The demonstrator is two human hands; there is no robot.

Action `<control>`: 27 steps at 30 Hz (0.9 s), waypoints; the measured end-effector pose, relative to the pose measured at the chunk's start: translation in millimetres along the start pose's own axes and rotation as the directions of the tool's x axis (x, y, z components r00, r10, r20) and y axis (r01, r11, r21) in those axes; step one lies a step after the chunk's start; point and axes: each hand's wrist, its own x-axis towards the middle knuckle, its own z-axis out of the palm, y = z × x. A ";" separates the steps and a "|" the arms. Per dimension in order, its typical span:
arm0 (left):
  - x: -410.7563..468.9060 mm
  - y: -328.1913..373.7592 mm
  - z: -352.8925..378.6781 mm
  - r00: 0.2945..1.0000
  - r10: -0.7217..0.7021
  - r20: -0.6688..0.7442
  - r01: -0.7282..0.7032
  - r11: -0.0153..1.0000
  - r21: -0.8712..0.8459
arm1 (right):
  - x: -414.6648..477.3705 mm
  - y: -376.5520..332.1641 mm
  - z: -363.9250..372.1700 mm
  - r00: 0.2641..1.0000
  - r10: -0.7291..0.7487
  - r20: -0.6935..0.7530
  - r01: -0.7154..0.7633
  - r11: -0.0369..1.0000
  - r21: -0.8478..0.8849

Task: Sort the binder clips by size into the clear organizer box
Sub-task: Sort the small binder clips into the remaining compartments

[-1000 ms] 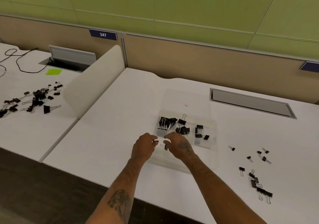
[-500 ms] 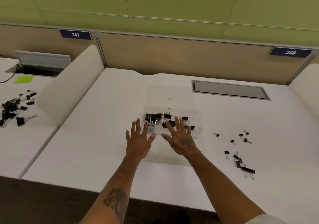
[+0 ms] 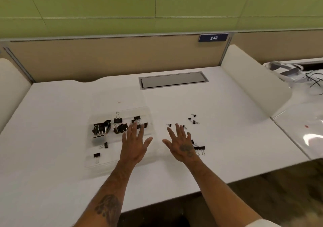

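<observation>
Inside the clear organizer box (image 3: 113,159), black binder clips (image 3: 101,129) sit in groups.

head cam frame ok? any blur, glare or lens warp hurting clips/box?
Head view: wide-angle mildly bows the partition rail; frame slightly soft, small loose clips barely resolved; clear organizer box nearly vanishes on the white desk; glare only on the glossy surface far right; lighting even, shadows faint.

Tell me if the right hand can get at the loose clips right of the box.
Probably yes: the right hand is open and empty, and the loose clips lie on bare desk beside its fingers, nothing between.
</observation>
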 end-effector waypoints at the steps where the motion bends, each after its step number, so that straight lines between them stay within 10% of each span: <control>1: 3.6 12.2 4.3 1.000 0.025 0.003 -0.025 1.000 -0.007 | -3.4 16.3 2.1 1.000 0.014 -0.014 -0.014 1.000 -0.008; 27: 14.8 203.0 109.0 0.929 0.112 0.353 -0.155 0.983 0.097 | -22.4 182.1 9.7 0.993 0.051 0.106 -0.078 0.959 0.271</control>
